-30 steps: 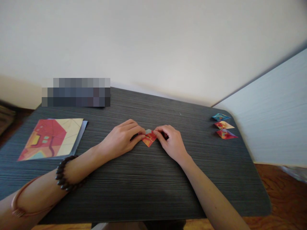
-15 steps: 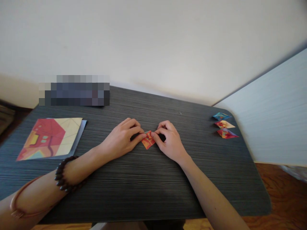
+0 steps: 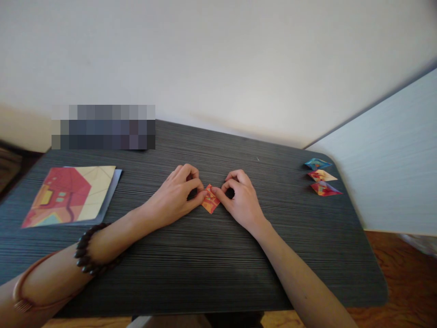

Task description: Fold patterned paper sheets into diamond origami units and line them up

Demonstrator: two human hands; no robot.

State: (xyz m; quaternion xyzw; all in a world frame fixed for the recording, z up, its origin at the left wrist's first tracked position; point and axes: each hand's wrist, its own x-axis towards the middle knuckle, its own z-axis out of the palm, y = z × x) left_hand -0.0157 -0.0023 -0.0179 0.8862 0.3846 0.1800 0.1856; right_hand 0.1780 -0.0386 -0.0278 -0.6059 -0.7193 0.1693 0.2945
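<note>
A small folded paper diamond [image 3: 211,205], orange and red, lies on the dark table between my two hands. My left hand [image 3: 179,193] pinches its left corner with thumb and fingertips. From the other side, my right hand [image 3: 241,193] rests its thumb on the paper's upper right part, with the fingers curled beside it. Part of the paper is hidden beneath the thumbs. A dark bead bracelet and a copper-coloured bangle are on my left arm.
Printed paper sheets [image 3: 73,191] lie stacked at the left. Three folded paper pieces stand in a row at the right edge: a blue one [image 3: 318,163], a cream-and-red one [image 3: 322,175] and a red one [image 3: 326,188]. A blurred-out object [image 3: 105,132] sits at the back left.
My right thumb has shifted slightly left over the paper's upper part. My left hand keeps its pinch at the left corner. The whole view has moved a little.
</note>
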